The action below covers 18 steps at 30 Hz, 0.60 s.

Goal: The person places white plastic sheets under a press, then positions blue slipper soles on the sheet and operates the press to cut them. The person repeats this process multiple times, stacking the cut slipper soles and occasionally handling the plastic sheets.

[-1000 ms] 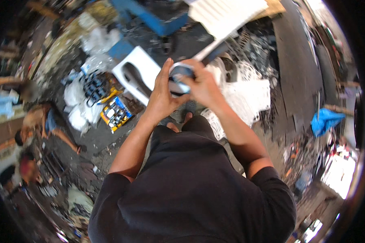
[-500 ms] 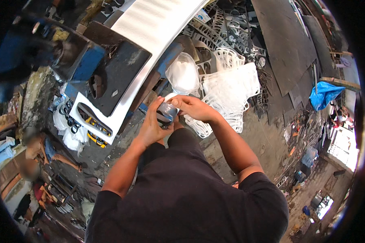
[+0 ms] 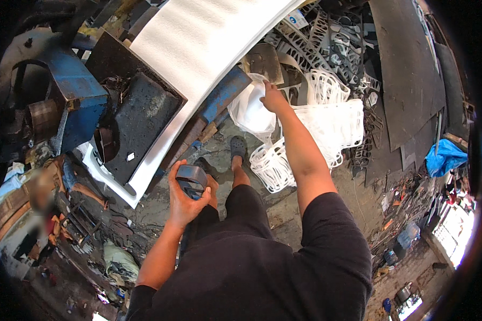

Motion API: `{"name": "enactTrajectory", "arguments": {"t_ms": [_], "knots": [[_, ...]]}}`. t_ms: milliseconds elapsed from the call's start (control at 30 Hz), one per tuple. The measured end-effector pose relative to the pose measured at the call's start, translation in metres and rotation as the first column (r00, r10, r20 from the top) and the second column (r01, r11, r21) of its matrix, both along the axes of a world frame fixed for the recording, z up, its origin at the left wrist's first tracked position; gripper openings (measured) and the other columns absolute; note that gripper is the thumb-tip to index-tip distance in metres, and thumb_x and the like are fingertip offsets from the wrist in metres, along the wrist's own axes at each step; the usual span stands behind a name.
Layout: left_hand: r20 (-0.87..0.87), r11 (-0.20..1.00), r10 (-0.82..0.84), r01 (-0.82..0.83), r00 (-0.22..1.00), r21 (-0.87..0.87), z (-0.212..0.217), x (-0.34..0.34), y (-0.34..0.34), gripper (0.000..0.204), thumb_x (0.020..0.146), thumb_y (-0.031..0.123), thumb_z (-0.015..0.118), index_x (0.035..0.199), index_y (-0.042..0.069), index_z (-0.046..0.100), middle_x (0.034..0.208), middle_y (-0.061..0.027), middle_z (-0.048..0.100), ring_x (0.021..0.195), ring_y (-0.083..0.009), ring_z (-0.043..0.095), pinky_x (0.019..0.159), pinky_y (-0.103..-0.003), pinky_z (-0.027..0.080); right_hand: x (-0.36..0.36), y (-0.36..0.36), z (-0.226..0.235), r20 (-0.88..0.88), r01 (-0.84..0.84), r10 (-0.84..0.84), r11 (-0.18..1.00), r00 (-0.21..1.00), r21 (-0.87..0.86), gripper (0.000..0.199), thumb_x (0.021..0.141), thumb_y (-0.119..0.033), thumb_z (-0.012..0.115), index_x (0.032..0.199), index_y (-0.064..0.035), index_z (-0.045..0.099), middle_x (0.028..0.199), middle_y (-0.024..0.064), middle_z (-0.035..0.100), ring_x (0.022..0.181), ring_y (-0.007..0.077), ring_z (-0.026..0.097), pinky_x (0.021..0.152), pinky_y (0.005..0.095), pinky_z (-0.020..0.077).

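Cluttered workshop yard, dirt floor (image 3: pixel 284 214), white plastic baskets (image 3: pixel 332 125) heaped beside a blue machine (image 3: pixel 80 96). Left hand (image 3: pixel 185 200) wrapped tight around a dark grey block (image 3: pixel 191 179), held near the waist. Right hand (image 3: pixel 273 97) stretched forward, fingers pinching a white bag (image 3: pixel 250 112) above the baskets

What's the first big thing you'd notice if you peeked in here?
A huge white ribbed sheet runs slantwise across the top, over a blue metal machine. Just right of it, the right hand grips a white plastic bag beside stacked white lattice baskets. Lower down, the left hand holds a small dark grey block.
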<state>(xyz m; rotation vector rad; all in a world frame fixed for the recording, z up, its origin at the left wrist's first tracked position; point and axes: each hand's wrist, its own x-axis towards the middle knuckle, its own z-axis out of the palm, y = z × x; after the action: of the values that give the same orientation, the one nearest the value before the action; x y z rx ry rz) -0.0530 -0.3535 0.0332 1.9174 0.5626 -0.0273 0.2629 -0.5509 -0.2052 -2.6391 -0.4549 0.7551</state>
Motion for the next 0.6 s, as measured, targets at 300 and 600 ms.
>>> {"name": "enactTrajectory", "arguments": {"t_ms": [300, 600], "knots": [[0.267, 0.972, 0.232, -0.212, 0.935, -0.103, 0.013, 0.023, -0.013, 0.105, 0.072, 0.004, 0.079, 0.152, 0.012, 0.011, 0.143, -0.0173, 0.034, 0.13, -0.0292, 0.041, 0.106, -0.044, 0.04, -0.109, 0.003, 0.166, -0.788, 0.016, 0.373, 0.9, 0.491, 0.436, 0.057, 0.102, -0.05, 0.044, 0.109, 0.001, 0.067, 0.095, 0.0093, 0.071, 0.082, 0.0203, 0.068, 0.078, 0.0354, 0.0549], [0.629, 0.945, -0.3, 0.132, 0.717, 0.299, 0.066, -0.001, 0.004, 0.078, 0.075, 0.021, 0.084, 0.139, 0.005, 0.042, 0.133, -0.0185, 0.05, 0.134, -0.0361, 0.043, 0.107, -0.052, 0.037, -0.217, 0.054, 0.318, -0.973, 0.975, 0.189, 0.148, 0.135, 0.164, 0.061, 0.1, -0.054, 0.043, 0.144, -0.0123, 0.034, 0.119, 0.0161, 0.06, 0.104, 0.0281, 0.063, 0.091, 0.0461, 0.053]]}}
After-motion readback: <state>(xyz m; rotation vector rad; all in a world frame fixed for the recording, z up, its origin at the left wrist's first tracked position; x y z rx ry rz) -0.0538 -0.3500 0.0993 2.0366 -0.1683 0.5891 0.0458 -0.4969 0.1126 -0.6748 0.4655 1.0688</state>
